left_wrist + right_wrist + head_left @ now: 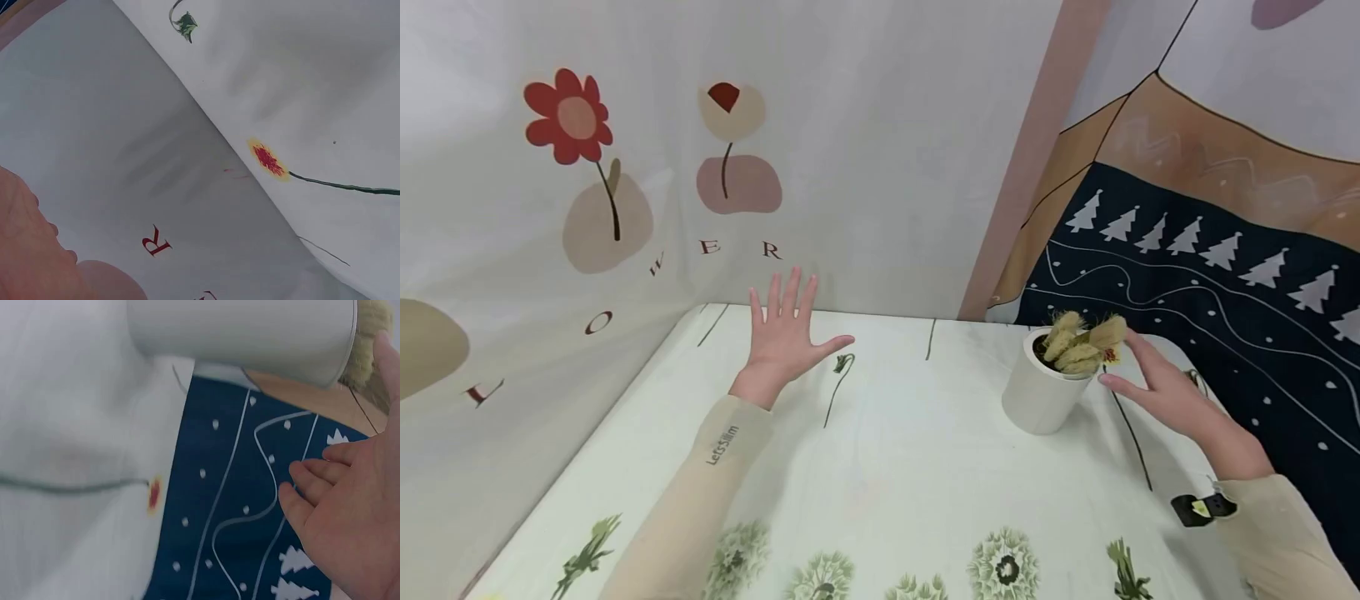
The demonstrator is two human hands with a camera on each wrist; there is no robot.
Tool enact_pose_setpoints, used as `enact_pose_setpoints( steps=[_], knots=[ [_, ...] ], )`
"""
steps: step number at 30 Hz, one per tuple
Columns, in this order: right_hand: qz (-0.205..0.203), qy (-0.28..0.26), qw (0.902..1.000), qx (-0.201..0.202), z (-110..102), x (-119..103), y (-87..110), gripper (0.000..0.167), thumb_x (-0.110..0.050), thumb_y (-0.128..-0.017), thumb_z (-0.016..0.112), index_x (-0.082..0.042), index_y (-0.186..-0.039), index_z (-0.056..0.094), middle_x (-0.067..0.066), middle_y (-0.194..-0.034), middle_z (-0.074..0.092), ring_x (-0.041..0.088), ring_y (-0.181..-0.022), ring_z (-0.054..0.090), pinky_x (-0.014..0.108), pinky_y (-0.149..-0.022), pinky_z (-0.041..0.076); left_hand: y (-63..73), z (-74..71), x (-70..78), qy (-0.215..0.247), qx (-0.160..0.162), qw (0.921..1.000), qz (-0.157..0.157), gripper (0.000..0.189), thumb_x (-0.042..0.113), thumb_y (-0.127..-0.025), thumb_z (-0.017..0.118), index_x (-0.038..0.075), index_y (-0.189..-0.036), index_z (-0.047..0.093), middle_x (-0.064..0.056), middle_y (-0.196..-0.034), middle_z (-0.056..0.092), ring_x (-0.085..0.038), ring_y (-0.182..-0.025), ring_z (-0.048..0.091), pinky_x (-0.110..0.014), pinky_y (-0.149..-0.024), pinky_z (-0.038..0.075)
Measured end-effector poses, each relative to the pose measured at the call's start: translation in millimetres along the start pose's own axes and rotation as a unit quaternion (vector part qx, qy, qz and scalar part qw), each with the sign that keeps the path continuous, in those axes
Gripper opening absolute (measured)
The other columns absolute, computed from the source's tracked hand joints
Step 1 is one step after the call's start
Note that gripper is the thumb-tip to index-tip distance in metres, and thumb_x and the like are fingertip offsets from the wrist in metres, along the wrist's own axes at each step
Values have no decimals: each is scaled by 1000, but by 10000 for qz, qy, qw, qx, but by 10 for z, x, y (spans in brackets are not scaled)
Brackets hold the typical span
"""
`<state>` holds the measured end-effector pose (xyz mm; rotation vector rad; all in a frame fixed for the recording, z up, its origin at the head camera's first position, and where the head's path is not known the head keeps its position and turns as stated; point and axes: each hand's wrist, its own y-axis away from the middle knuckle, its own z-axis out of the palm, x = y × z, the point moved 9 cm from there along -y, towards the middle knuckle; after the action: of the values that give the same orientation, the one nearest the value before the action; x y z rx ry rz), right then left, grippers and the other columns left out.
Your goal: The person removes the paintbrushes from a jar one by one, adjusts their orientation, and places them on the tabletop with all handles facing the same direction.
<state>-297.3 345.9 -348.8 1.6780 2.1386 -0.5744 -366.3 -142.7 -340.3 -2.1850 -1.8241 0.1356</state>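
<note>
A white cylindrical pot [1041, 396] stands on the table [895, 450] at right of centre in the head view. Dried, fuzzy tan plant heads [1078, 343] rise from dark filling at its top. My right hand [1172, 396] is just right of the pot's rim, thumb and fingers apart with nothing between them. In the right wrist view, the pot's smooth side [244, 337] fills the top, and the thumb overlaps the plant heads. Over the far left part of the table, my left hand [784, 340] has its fingers spread and holds nothing.
The white tablecloth bears printed flowers, among them a dandelion [1003, 567]. A pale hanging cloth [880, 167] with printed flowers and letters borders the table's back and left. At the right hangs dark blue fabric [1225, 333] with white trees.
</note>
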Motion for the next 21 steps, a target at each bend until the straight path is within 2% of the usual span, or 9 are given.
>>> enact_pose_setpoints(
  steps=[3, 7, 12, 14, 16, 18, 19, 21],
  knots=[
    [-49, -380, 9992, -104, 62, -70, -29, 89, -35, -100, 60, -7, -161, 2, 32, -163, 9, 59, -145, 15, 76, -109, 21, -5, -3, 43, 36, 11, 10000, 31, 113, 84, -82, 47, 19, -162, 0, -6, -169, -11, -36, -156, -9, -63, -122, -13],
    [-147, -996, 9948, -146, 116, -132, -56, 86, -25, -100, 62, -5, -160, 4, 32, -163, 11, 60, -143, 18, 73, -110, 24, -15, -10, 103, 76, 37, 9999, 72, 112, 84, -82, 47, 20, -162, 0, -6, -169, -11, -35, -156, -8, -61, -123, -12],
    [-148, -1181, 9928, -158, 162, -162, -91, 82, -22, -99, 63, 1, -158, 10, 33, -160, 19, 59, -142, 23, 71, -108, 29, -2, -1, 176, 173, 42, 9998, 130, 112, 83, -83, 47, 19, -162, 0, -5, -169, -14, -32, -156, -12, -60, -123, -13],
    [-149, -1139, 9933, -113, 174, -171, -94, 80, -23, -99, 63, 2, -157, 14, 33, -158, 25, 53, -140, 31, 51, -115, 39, 14, 7, 210, 261, 43, 9995, 164, 111, 82, -83, 48, 19, -162, 0, -6, -169, -12, -32, -156, -12, -59, -123, -12],
    [-190, -1170, 9929, -49, 193, -184, -89, 77, -22, -100, 62, 2, -157, 17, 33, -155, 31, 31, -137, 45, 25, -109, 47, 30, 13, 243, 320, 32, 9993, 190, 111, 82, -84, 47, 20, -162, -1, -7, -169, -10, -31, -156, -12, -59, -124, -11],
    [-271, -1298, 9912, 12, 210, -207, -87, 75, -20, -100, 62, 3, -157, 18, 32, -153, 34, 4, -127, 48, 4, -94, 44, 42, 2, 277, 371, 56, 9991, 208, 110, 81, -84, 48, 20, -162, 0, -7, -170, -7, -31, -157, -10, -59, -124, -10],
    [-294, -1379, 9900, 38, 218, -220, -86, 75, -19, -100, 62, 3, -156, 19, 32, -152, 35, -7, -120, 46, -2, -88, 39, 42, -4, 294, 393, 71, 9990, 216, 110, 81, -84, 48, 20, -162, 0, -7, -170, -6, -32, -157, -9, -59, -124, -9],
    [-315, -1525, 9878, 34, 235, -243, -91, 74, -18, -100, 62, 4, -156, 19, 33, -151, 35, -22, -109, 37, -2, -86, 40, 45, -25, 334, 457, 116, 9986, 248, 109, 80, -85, 49, 18, -162, 2, -7, -170, -5, -32, -157, -7, -59, -125, -7]
  ],
)
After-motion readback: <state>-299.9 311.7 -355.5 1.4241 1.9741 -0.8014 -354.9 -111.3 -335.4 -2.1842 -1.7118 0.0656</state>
